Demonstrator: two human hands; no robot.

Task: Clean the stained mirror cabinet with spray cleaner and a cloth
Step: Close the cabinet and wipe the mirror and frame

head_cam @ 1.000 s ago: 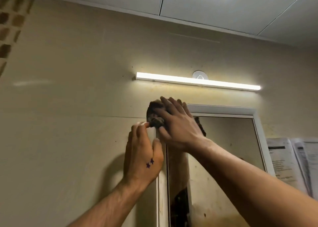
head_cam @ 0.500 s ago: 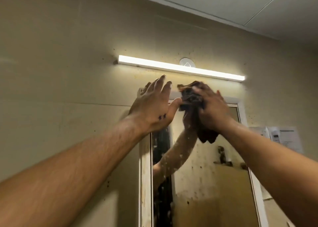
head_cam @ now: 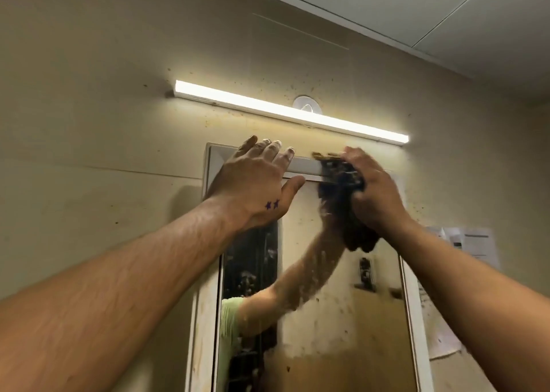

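The mirror cabinet (head_cam: pixel 306 167) hangs on a beige wall, its white frame grimy and its glass (head_cam: pixel 342 317) smeared with brown stains. My left hand (head_cam: pixel 256 183) lies flat on the upper left corner of the frame, fingers stretched over the top edge. My right hand (head_cam: pixel 372 195) grips a dark, dirty cloth (head_cam: pixel 339 189) and presses it against the top rail of the frame, right of the middle. Part of the cloth hangs down over the glass. No spray cleaner shows in this view.
A lit tube lamp (head_cam: pixel 291 113) runs along the wall just above the cabinet, with a round white fitting (head_cam: pixel 306 104) behind it. Papers (head_cam: pixel 470 249) are stuck to the wall right of the cabinet. The wall around the lamp is speckled with brown spots.
My right hand has carried the cloth from the frame's upper left corner rightward along the top rail. My left hand has risen from the cabinet's left side onto the top left corner.
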